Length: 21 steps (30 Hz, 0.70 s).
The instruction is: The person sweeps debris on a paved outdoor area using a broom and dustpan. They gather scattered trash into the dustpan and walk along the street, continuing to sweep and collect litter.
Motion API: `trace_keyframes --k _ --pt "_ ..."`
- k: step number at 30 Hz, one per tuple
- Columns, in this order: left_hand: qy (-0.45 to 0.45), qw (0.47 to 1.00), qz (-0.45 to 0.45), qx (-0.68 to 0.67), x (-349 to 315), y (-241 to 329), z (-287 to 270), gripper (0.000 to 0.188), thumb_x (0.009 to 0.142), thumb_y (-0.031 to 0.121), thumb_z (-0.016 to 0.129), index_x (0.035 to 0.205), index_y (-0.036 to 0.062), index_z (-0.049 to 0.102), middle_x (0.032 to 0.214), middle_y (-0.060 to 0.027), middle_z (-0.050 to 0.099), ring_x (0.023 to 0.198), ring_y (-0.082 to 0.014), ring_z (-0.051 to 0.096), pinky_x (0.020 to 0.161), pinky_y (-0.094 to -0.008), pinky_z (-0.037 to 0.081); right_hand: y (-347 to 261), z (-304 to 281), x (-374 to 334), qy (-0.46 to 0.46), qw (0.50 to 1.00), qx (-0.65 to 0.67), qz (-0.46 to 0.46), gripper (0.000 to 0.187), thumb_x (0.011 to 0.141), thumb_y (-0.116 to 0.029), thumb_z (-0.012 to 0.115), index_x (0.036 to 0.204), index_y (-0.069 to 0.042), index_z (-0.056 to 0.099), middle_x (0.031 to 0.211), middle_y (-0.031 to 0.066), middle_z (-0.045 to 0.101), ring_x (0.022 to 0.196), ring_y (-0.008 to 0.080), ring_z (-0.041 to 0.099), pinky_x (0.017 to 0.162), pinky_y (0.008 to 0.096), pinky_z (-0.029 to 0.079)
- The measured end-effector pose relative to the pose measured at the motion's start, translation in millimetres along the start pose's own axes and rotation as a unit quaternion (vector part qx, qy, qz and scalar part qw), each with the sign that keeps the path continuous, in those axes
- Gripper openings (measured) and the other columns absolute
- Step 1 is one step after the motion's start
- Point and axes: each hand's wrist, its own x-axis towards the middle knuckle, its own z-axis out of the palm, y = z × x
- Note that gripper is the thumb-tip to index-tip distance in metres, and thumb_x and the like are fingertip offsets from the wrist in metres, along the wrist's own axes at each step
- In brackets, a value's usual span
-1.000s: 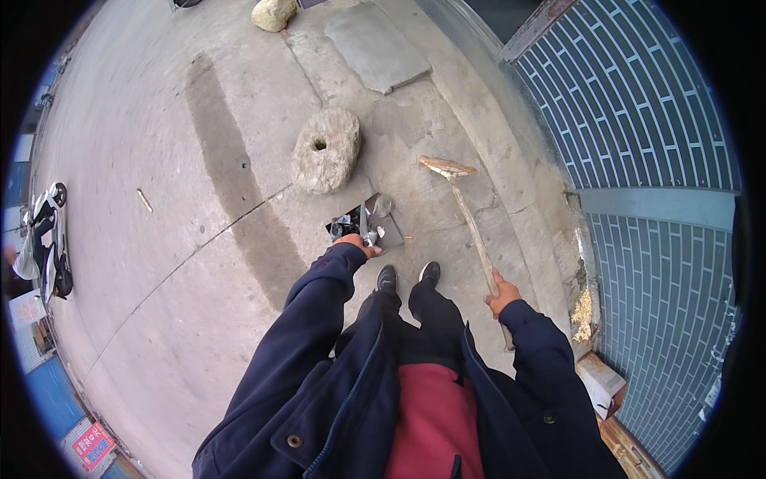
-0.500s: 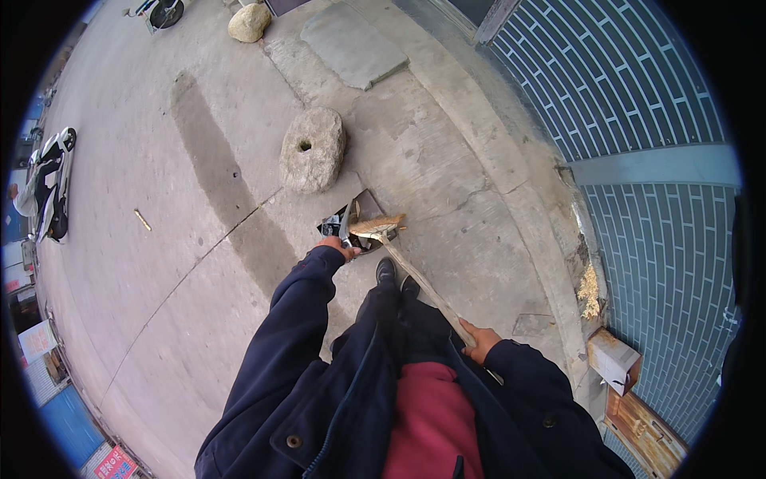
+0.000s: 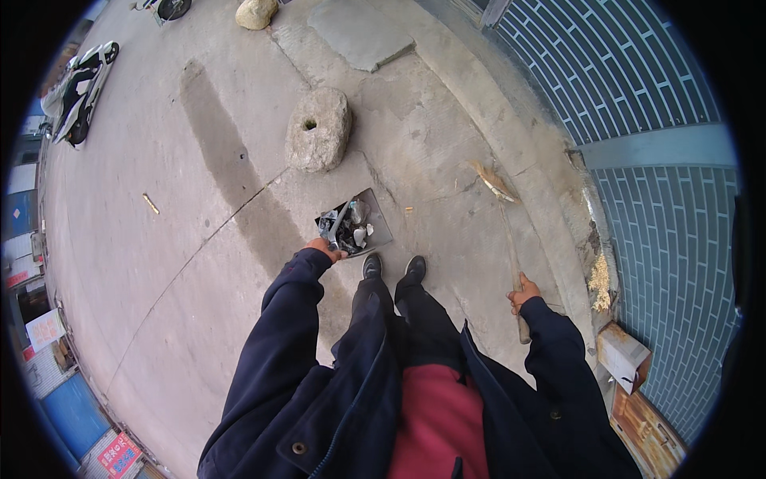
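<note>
My left hand [image 3: 323, 249] is closed at the near edge of a dark dustpan [image 3: 382, 226], gripping it by its handle, which is mostly hidden. Black plastic scraps, crumpled clear film and white bits [image 3: 361, 234] lie inside the pan. Out to the right, my right hand [image 3: 524, 294] is wrapped round the wooden stick of a broom [image 3: 511, 239]. Its tan bristle head [image 3: 495, 182] rests on or just above the concrete, well apart from the dustpan. A small yellowish scrap [image 3: 409, 210] lies on the ground between the two.
A round stone with a hole [image 3: 319, 132] sits just beyond the dustpan. Farther off are a flat slab [image 3: 359, 36], a boulder [image 3: 255, 13] and a parked scooter [image 3: 82, 94]. Along the brick wall [image 3: 662, 231] at right stand a carton [image 3: 622, 357] and pale shavings [image 3: 599, 283].
The broom has swung from over the dustpan out to the right, and my right hand has gone right with it. The pan's contents now show. My feet stand farther apart.
</note>
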Motion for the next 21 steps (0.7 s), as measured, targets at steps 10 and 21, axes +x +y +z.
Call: trace_keyframes --k 10,21 --pt "-0.009 1.000 -0.016 0.007 1.2 1.2 -14.1 0.061 0.073 0.055 0.070 0.104 0.0014 0.068 0.103 -0.0205 0.067 0.101 -0.0336 0.064 0.088 -0.0408 0.048 49.4 80.1 -137.0 -0.276 0.958 -0.067 -0.044 0.078 0.078 -0.014 0.070 0.148 -0.017 0.035 0.074 0.0142 0.064 0.054 0.0185 0.060 0.056 0.0317 0.051" --pt "-0.005 1.000 -0.005 0.021 -12.5 2.0 -13.0 0.062 0.074 0.058 0.069 0.105 0.0039 0.069 0.108 -0.0168 0.068 0.107 -0.0318 0.063 0.089 -0.0397 0.048 34.3 95.9 -180.5 -0.024 0.956 -0.249 -0.153 0.081 0.076 -0.016 0.067 0.147 -0.005 0.029 0.082 0.0241 0.066 0.070 0.0328 0.067 0.069 0.0383 0.055"
